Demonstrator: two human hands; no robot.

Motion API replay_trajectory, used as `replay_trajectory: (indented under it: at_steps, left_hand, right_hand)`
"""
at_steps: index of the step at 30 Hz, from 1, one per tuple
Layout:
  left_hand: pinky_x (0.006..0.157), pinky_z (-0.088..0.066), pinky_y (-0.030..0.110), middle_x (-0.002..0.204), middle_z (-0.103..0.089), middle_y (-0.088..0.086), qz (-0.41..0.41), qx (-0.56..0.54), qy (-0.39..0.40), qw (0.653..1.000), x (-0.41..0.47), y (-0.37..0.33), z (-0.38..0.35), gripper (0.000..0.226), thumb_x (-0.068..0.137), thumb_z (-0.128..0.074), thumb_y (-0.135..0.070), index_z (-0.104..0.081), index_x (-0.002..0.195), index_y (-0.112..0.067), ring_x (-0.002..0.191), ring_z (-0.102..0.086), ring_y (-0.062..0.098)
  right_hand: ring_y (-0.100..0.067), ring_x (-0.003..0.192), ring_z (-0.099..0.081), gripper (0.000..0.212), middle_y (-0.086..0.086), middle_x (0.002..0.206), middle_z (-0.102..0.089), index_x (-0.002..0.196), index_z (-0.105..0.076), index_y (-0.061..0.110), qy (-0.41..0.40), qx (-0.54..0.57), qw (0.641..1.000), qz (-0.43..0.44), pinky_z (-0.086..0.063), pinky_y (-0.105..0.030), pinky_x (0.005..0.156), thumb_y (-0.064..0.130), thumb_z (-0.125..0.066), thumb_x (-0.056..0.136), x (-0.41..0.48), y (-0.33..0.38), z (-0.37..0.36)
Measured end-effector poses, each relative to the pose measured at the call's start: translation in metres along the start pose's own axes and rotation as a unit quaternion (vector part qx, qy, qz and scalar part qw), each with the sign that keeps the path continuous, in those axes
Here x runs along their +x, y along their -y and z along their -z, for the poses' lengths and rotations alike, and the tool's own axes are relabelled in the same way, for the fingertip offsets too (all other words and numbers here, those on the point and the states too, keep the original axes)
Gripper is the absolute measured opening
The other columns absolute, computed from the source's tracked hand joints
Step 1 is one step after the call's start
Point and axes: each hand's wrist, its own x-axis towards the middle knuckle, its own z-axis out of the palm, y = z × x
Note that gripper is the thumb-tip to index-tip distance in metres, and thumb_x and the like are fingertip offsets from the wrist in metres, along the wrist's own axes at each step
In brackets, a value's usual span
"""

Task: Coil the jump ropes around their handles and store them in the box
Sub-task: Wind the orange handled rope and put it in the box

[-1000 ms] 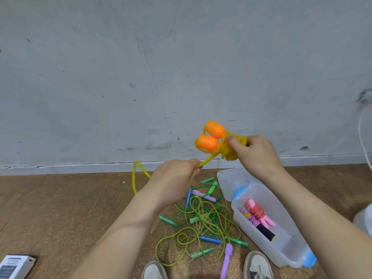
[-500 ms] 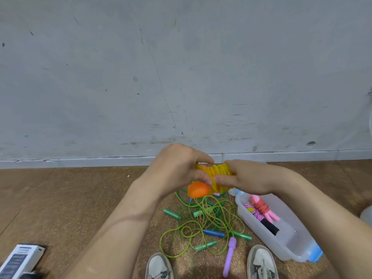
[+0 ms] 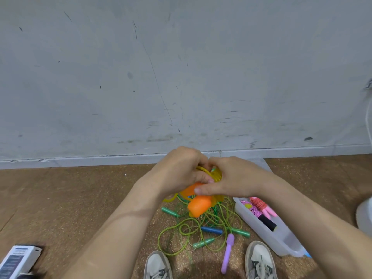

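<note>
Brown floor [image 3: 80,198] underfoot, and left hand [image 3: 181,170] and right hand [image 3: 231,178] both clutched the yellow rope [image 3: 216,174] wound on its orange handles [image 3: 200,205], left of the box [image 3: 261,226]; tucking the loose end snugly looked key.

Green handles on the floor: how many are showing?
3 green handles: the leftmost, the front one, and one by the box. The left hand and right hand may hide more.
</note>
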Motion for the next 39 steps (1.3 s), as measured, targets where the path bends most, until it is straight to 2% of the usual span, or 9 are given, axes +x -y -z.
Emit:
replay_trajectory:
  at_steps: [5, 8, 11, 17, 21, 25, 32, 35, 39]
  left_hand:
    - [0.055, -0.040, 0.027, 0.063, -0.062, 0.002, 0.092, -0.159, -0.011, 0.983, -0.004, 0.002, 0.010, 0.019, 0.062, -0.084, -0.034, -0.070, 0.066, -0.023, 0.060, -0.053, 0.013]
    - [0.049, -0.043, 0.017, 0.057, -0.063, -0.001, 0.127, -0.422, -0.051, 0.896, -0.007, 0.008, 0.017, 0.018, 0.064, -0.073, -0.023, -0.063, 0.070, -0.010, 0.051, -0.055, 0.008]
    - [0.051, -0.040, 0.019, 0.060, -0.058, 0.009, 0.140, -0.492, -0.064, 0.857, -0.003, 0.013, 0.014, 0.014, 0.075, -0.067, -0.019, -0.062, 0.063, -0.014, 0.053, -0.052, 0.017]
    - [0.040, -0.030, 0.015, 0.043, -0.041, -0.001, 0.126, -0.415, -0.111, 0.894, 0.006, -0.011, -0.014, 0.030, 0.087, -0.041, 0.002, -0.045, 0.061, -0.011, 0.040, -0.036, 0.011]
    - [0.057, -0.044, 0.027, 0.060, -0.053, -0.005, 0.125, -0.408, -0.119, 0.896, 0.007, -0.014, -0.027, 0.027, 0.097, -0.039, -0.003, -0.056, 0.090, -0.023, 0.059, -0.051, 0.012]
    - [0.056, -0.048, 0.030, 0.061, -0.055, -0.004, 0.121, -0.357, -0.103, 0.921, 0.004, -0.012, -0.023, 0.027, 0.099, -0.043, -0.015, -0.057, 0.093, -0.037, 0.061, -0.058, 0.014]
    - [0.074, -0.048, 0.042, 0.094, -0.056, 0.006, 0.078, -0.041, -0.096, 0.991, 0.001, -0.020, -0.021, 0.041, 0.094, -0.043, -0.014, -0.040, 0.132, -0.029, 0.085, -0.057, 0.028]
    - [0.071, -0.043, 0.039, 0.107, -0.043, 0.006, 0.095, 0.021, -0.061, 0.993, -0.001, -0.031, -0.027, 0.061, 0.092, -0.053, -0.014, -0.021, 0.143, -0.024, 0.084, -0.051, 0.030]
    - [0.073, -0.036, 0.034, 0.117, -0.044, 0.007, 0.109, 0.196, -0.065, 0.972, -0.005, -0.047, -0.021, 0.078, 0.083, -0.067, -0.019, -0.020, 0.146, -0.021, 0.101, -0.052, 0.031]
  right_hand:
    - [-0.012, 0.082, -0.060, 0.052, 0.004, 0.085, -0.067, 0.110, -0.066, 0.041, -0.001, 0.034, 0.997, 0.064, -0.051, -0.038, 0.074, 0.073, -0.063, 0.069, 0.002, 0.001, 0.007]
    - [-0.014, 0.071, -0.062, 0.046, 0.001, 0.076, -0.067, 0.092, -0.071, 0.028, -0.023, 0.196, 0.974, 0.109, -0.051, -0.035, 0.066, 0.069, -0.067, 0.071, -0.002, 0.004, 0.014]
    - [-0.009, 0.056, -0.049, 0.034, 0.002, 0.057, -0.050, 0.063, -0.063, 0.025, -0.085, 0.302, 0.943, 0.116, -0.039, -0.025, 0.054, 0.049, -0.060, 0.088, -0.001, 0.009, 0.015]
    - [-0.008, 0.055, -0.046, 0.022, 0.010, 0.058, -0.052, 0.076, -0.059, 0.020, -0.273, 0.365, 0.890, 0.010, -0.037, -0.022, 0.048, 0.040, -0.051, 0.074, 0.013, 0.003, 0.011]
    - [-0.020, 0.069, -0.060, 0.022, 0.001, 0.082, -0.067, 0.099, -0.068, 0.028, -0.280, 0.454, 0.846, -0.002, -0.040, -0.014, 0.044, 0.026, -0.049, 0.089, 0.017, -0.006, 0.014]
    - [-0.001, 0.065, -0.059, 0.031, 0.012, 0.081, -0.067, 0.114, -0.067, 0.027, -0.251, 0.428, 0.868, 0.021, -0.039, -0.008, 0.049, 0.024, -0.044, 0.093, 0.017, -0.017, 0.017]
    - [-0.037, 0.070, -0.061, 0.029, -0.017, 0.070, -0.062, 0.075, -0.066, 0.014, -0.320, 0.431, 0.842, -0.048, -0.051, -0.033, 0.057, 0.024, -0.045, 0.093, 0.026, -0.019, 0.009]
    - [-0.043, 0.078, -0.063, 0.040, -0.020, 0.076, -0.065, 0.080, -0.065, 0.012, -0.332, 0.399, 0.851, -0.086, -0.054, -0.057, 0.068, 0.045, -0.042, 0.076, 0.031, -0.021, 0.004]
    - [-0.043, 0.076, -0.061, 0.038, -0.013, 0.069, -0.063, 0.072, -0.061, 0.016, -0.347, 0.392, 0.843, -0.125, -0.053, -0.061, 0.066, 0.047, -0.040, 0.071, 0.035, -0.030, 0.002]
